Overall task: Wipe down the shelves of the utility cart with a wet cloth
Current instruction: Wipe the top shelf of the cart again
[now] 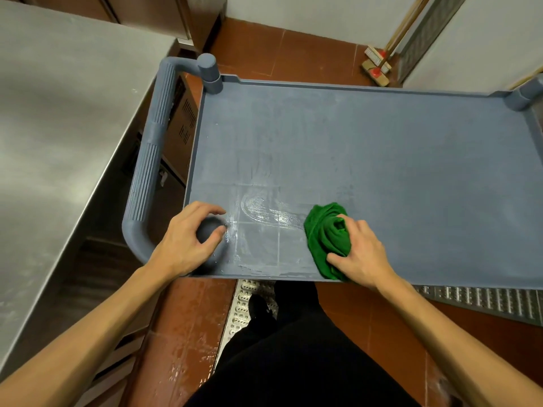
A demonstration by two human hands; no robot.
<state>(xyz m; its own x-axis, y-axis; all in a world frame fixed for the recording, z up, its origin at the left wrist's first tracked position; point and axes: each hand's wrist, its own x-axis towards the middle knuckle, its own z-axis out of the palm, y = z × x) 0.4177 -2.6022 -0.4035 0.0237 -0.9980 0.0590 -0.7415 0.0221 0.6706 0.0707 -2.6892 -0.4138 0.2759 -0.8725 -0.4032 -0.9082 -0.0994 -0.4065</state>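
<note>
The grey-blue top shelf (367, 148) of the utility cart fills the middle of the view. My right hand (363, 254) presses a bunched green cloth (326, 236) onto the shelf near its front edge. Wet, shiny streaks (264, 218) lie on the shelf between my hands. My left hand (188, 239) grips the cart's near-left corner post (209, 229), fingers curled over its rounded top. The ribbed push handle (150, 160) runs along the cart's left end. Lower shelves are hidden under the top one.
A stainless steel counter (58, 127) stands close on the left. The floor is red tile (293, 51) with a metal drain grate (484, 301) under the cart's front. Brushes with wooden handles (379, 63) lean at the far wall. My dark trousers (293, 353) are below.
</note>
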